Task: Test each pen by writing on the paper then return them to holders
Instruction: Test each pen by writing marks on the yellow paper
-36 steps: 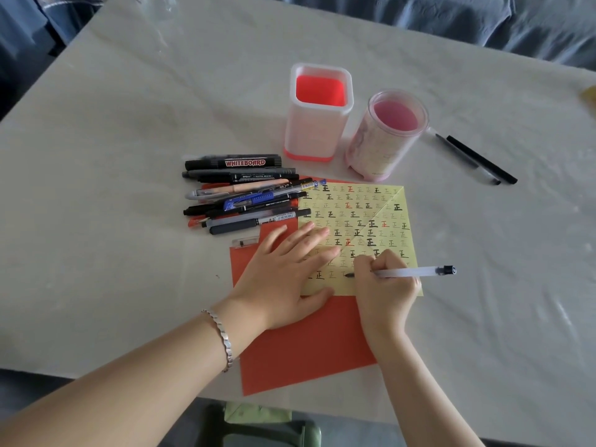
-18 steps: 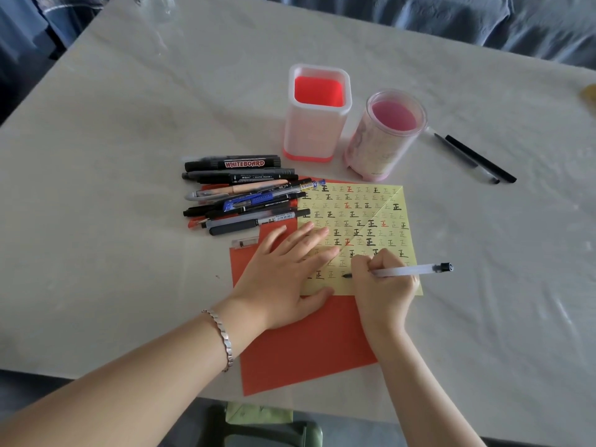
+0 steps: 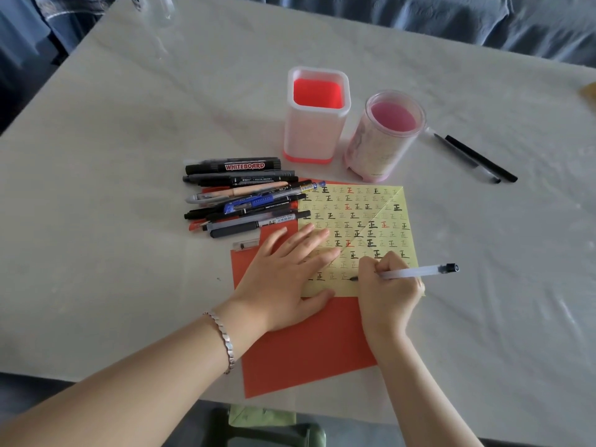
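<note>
The left hand (image 3: 283,279) is covering the yellow paper (image 3: 361,227) at its seven o'clock corner; small print on the piled pens (image 3: 245,201) is staying unreadable, a glass (image 3: 161,8) at twelve o'clock is getting cropped

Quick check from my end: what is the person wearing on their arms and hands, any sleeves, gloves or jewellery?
Both forearms are bare, with no sleeves in view and no gloves. The left hand has a thin silver link bracelet around its wrist. The right hand and its wrist show nothing worn: no watch, no bracelet and no ring that can be seen.
</note>
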Motion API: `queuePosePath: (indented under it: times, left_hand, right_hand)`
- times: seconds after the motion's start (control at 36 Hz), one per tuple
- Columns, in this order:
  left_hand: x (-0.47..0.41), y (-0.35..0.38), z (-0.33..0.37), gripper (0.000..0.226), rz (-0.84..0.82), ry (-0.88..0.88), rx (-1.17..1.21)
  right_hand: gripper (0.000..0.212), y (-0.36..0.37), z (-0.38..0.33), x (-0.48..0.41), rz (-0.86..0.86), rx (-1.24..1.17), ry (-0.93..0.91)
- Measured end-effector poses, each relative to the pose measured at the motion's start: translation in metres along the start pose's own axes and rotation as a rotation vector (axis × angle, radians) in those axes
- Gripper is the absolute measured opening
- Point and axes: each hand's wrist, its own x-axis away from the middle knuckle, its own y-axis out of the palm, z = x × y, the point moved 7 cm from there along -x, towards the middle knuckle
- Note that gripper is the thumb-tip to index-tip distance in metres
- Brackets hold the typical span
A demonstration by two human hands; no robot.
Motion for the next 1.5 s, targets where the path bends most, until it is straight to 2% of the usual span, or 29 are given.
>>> queuePosePath:
  times: [0.17, 0.28, 0.42, 0.5, 0.58, 0.67, 0.78, 0.81, 0.89, 0.97, 1.08, 1.28, 1.5]
  left_hand:
    - [0.0, -0.001, -0.001, 0.062, 0.008, 0.0, -0.018]
    - [0.0, 0.002, -0.001, 0.059, 0.012, 0.018, -0.037]
    - [0.0, 0.003, -0.002, 0.066, -0.023, 0.03, -0.047]
    - [0.002, -0.001, -0.001, 0.055, -0.001, 0.054, -0.04]
    - [0.007, -0.012, -0.002, 0.039, 0.166, 0.045, -0.092]
    - [0.017, -0.029, -0.012, 0.041, 0.357, -0.021, -0.132]
    - [0.031, -0.045, -0.041, 0.033, 0.449, -0.109, -0.23]
    - [0.034, -0.048, -0.047, 0.028, 0.448, -0.11, -0.252]
    - [0.039, -0.05, -0.061, 0.031, 0.417, -0.077, -0.283]
    - [0.042, -0.054, -0.064, 0.013, 0.403, -0.059, -0.282]
    - [0.039, -0.055, -0.063, 0.026, 0.34, -0.111, -0.181]
    - [0.04, -0.05, -0.062, 0.024, 0.307, -0.185, -0.035]
    - [0.043, -0.054, -0.061, 0.023, 0.329, -0.209, -0.103]
  right_hand:
    - [0.034, -0.002, 0.003, 0.001, -0.002, -0.121, 0.1]
    - [0.045, -0.01, 0.009, 0.003, 0.013, -0.195, 0.164]
    - [0.04, -0.014, 0.008, 0.011, -0.078, -0.224, 0.184]
    - [0.037, -0.014, 0.005, 0.015, -0.139, -0.224, 0.181]
    - [0.033, -0.018, 0.002, 0.013, -0.176, -0.22, 0.174]
    - [0.031, -0.021, -0.002, 0.011, -0.208, -0.2, 0.166]
    - [0.033, -0.021, -0.001, 0.012, -0.236, -0.212, 0.183]
    - [0.033, -0.021, 0.001, 0.012, -0.242, -0.216, 0.191]
    - [0.032, -0.021, 0.002, 0.011, -0.257, -0.219, 0.2]
    - [0.03, -0.02, 0.002, 0.012, -0.284, -0.23, 0.211]
    - [0.024, -0.02, -0.002, 0.013, -0.325, -0.266, 0.217]
    - [0.019, -0.024, -0.011, 0.013, -0.366, -0.323, 0.214]
    - [0.023, -0.025, -0.02, 0.015, -0.408, -0.403, 0.225]
